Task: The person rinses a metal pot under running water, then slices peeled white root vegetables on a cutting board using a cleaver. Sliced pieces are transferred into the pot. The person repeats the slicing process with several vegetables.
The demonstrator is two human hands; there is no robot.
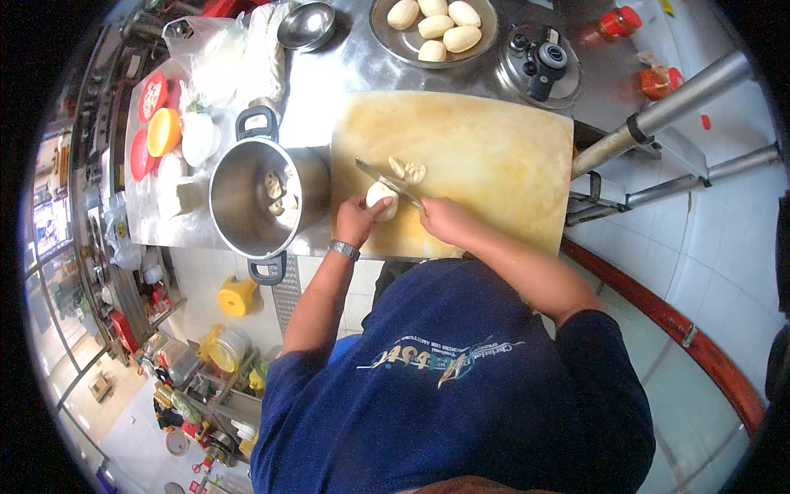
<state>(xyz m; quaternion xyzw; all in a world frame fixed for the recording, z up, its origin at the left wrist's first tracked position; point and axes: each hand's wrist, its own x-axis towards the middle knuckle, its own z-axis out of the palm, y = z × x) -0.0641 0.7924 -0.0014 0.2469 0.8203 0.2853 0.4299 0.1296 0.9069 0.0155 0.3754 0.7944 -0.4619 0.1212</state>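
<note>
On a yellowed cutting board (481,148), my left hand (358,219) steadies a peeled piece of lotus root (382,199). My right hand (445,217) grips the handle of a kitchen knife (390,184), whose blade lies at the far end of that piece. Just beyond the blade rest cut lotus root slices (412,172), holes showing in them. Left of the board stands a deep steel pot (237,204) with dark side handles; several cut pieces (274,185) lie inside it. The knife's edge is partly hidden against the lotus root.
A steel bowl (382,40) of several whole peeled lotus roots (436,26) stands behind the board, beside a pressure cooker lid (543,65). Red and orange bowls (163,132) and plastic bags (213,65) are at the left. Metal rails (666,111) rise at right.
</note>
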